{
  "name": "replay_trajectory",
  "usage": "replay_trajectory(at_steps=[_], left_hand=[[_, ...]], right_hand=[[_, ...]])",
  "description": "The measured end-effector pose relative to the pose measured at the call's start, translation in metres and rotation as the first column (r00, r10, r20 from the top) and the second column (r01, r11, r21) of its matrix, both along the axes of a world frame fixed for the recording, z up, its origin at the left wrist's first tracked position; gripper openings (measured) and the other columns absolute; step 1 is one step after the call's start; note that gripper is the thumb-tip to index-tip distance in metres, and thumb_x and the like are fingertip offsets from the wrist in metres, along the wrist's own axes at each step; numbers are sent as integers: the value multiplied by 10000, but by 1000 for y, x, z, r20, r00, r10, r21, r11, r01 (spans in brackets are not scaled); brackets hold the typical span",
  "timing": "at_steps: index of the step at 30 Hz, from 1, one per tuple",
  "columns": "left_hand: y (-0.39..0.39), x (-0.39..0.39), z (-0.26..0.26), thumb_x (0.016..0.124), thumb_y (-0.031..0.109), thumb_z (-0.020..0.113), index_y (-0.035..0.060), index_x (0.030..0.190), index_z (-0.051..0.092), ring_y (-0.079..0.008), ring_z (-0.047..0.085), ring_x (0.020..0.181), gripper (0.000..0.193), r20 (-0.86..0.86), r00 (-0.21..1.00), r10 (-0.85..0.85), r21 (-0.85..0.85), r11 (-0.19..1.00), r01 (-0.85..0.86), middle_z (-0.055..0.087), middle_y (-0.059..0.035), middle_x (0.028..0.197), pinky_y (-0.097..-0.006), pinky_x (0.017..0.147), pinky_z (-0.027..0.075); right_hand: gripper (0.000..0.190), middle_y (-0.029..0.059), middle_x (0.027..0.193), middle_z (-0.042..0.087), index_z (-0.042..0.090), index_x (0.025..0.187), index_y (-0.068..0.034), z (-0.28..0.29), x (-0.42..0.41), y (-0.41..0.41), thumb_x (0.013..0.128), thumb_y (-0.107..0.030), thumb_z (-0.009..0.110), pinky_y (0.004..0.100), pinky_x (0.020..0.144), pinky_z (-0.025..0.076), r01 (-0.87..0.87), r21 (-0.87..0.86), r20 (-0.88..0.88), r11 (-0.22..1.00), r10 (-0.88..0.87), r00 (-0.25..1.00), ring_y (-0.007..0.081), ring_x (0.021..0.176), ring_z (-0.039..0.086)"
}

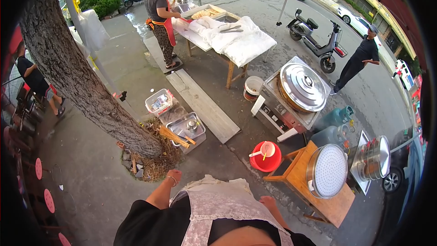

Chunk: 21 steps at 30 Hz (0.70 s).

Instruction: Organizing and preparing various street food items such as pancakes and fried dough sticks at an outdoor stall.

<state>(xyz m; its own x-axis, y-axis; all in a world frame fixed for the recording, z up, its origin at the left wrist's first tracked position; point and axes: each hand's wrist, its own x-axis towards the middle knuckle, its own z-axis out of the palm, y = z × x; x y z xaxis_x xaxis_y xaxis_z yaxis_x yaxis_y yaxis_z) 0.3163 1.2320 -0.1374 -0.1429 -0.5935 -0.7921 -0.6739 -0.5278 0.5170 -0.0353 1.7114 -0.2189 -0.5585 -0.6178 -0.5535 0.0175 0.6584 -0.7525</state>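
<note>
My left hand [174, 176], with a bracelet at the wrist, hangs in front of my apron [225, 200] with its fingers curled. It is nearest to the foot of a tree trunk [99, 85], apart from it. Low beside the apron's other side is my right hand [268, 201], its fingers hardly visible. I see nothing in either hand, but the palms are hidden. Ahead stands a red plastic basin [258, 165] holding a handled strainer or ladle [267, 149]. A wooden table [336, 208] to the right bears a round perforated metal steamer tray [330, 171].
A large lidded pan [303, 85] sits on a metal stove beside gas cylinders [329, 136]. A metal tray [177, 123] and a plastic box [158, 111] lie by the plank [201, 104]. Another person [160, 20] stands at a cloth-covered table [239, 44]. A scooter [315, 39] is parked beyond.
</note>
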Motion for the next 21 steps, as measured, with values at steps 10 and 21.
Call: replay_trajectory(at_steps=[10, 21], left_hand=[[9, 6, -8, 821, 209, 607, 133, 859, 691, -164, 583, 530, 120, -36, 999, -21, 3, 1000, 21, 615, -25, 637, -340, 464, 441], [-1, 27, -7, 834, 144, 580, 98, 859, 655, -150, 565, 537, 91, -118, 987, 109, 158, 983, -90, 585, -5, 644, -332, 468, 431]], right_hand=[[210, 89, 783, 647, 597, 816, -110, 19, 9, 11, 721, -278, 678, 395, 602, 518, -180, -88, -159, 980, 165, 973, 273, 733, 641], [240, 70, 891, 667, 645, 1050, -81, 61, 18, -38, 876, -219, 556, 325, 662, 534, 522, 139, 332, 842, -536, 776, 169, 722, 625]])
